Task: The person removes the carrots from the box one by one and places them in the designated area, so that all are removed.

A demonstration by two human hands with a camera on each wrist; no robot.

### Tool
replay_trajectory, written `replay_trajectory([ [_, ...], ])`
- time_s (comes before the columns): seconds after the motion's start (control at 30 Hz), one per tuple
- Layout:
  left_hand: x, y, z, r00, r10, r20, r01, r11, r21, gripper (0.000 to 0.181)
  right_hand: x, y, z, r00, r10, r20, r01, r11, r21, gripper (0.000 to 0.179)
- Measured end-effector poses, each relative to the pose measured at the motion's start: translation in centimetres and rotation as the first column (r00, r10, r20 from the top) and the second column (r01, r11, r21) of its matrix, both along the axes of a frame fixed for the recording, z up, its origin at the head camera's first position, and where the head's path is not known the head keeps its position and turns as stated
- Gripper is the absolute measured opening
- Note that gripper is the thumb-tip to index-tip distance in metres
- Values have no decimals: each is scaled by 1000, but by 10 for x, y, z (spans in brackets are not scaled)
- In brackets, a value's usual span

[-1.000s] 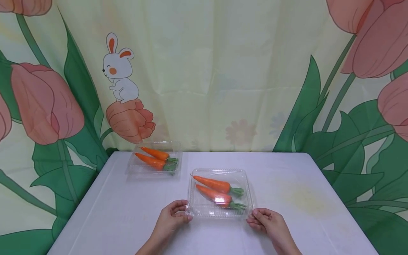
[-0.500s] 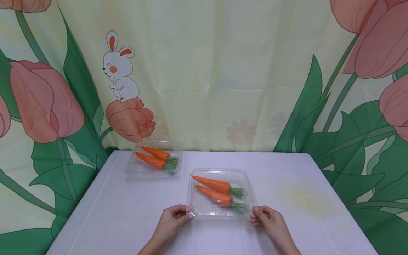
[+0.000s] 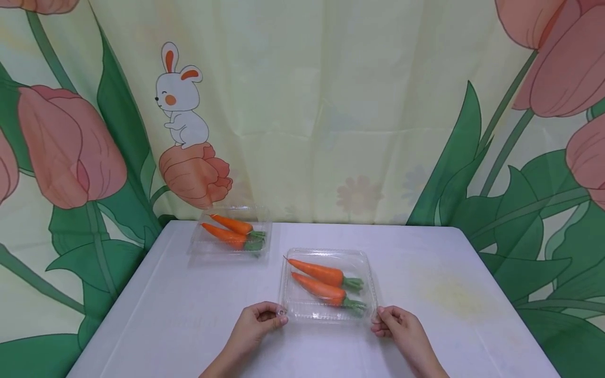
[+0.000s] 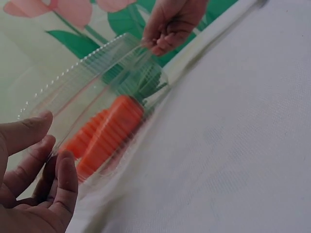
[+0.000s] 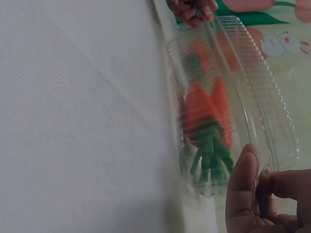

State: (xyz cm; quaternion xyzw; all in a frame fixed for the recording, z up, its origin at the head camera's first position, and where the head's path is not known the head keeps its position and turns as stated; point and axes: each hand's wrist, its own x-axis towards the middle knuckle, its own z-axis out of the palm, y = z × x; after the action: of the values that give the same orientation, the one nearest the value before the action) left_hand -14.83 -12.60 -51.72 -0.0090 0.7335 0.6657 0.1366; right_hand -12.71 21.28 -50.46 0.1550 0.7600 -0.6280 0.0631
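A clear plastic clamshell box [image 3: 321, 316] sits on the table right in front of me, its lid down. Two carrots [image 3: 316, 272] with green tops lie side by side inside it, tips to the left. My left hand [image 3: 257, 323] pinches the box's near left corner between thumb and fingers. At the near right corner, my right hand [image 3: 399, 326] pinches the rim the same way. Seen from the left wrist, the ribbed side wall [image 4: 116, 141] stands between both hands. In the right wrist view the green carrot tops [image 5: 211, 150] face my right thumb.
Another clear clamshell box [image 3: 198, 247] stands at the table's back left, with two more carrots [image 3: 227, 236] in it. A white cloth covers the table [image 3: 416, 273]. Behind its far edge hangs a curtain [image 3: 302, 157] printed with tulips and a rabbit.
Both hands keep hold of the near corners, with only small shifts of the fingers. The box stays in place; the whole view shifts slightly as the head moves.
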Motion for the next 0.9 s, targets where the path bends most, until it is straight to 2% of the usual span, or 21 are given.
replay_trajectory([
  [0.13, -1, -6, 1, 999, -17, 35, 16, 1000, 20, 36, 1, -2, 2, 1000, 14, -4, -14, 1000, 9, 28],
  [0.23, -4, -8, 1, 998, 11, 56, -14, 999, 52, 43, 1, -2, 2, 1000, 18, 0, -18, 1000, 11, 27],
  [0.3, -7, -9, 2, 997, 43, 60, -48, 996, 78, 37, 1, -1, 1, 1000, 18, 3, -19, 1000, 11, 26],
  [0.43, -14, -7, 1, 996, 77, 34, -79, 995, 60, 25, 0, -1, 0, 1000, 14, 4, -14, 1000, 12, 22],
  [0.63, -30, -1, 2, 995, 104, 9, -104, 992, 68, 40, 0, 1, 3, 1000, 19, 2, -19, 999, 48, 19],
  [0.73, -38, 2, 3, 995, 97, 5, -97, 993, 67, 47, 0, 2, 6, 1000, 16, 5, -16, 996, 83, 20],
  [0.9, -42, 5, 5, 996, 88, 29, -90, 994, 59, 54, -1, 4, 8, 999, 38, -22, -35, 991, 126, 27],
])
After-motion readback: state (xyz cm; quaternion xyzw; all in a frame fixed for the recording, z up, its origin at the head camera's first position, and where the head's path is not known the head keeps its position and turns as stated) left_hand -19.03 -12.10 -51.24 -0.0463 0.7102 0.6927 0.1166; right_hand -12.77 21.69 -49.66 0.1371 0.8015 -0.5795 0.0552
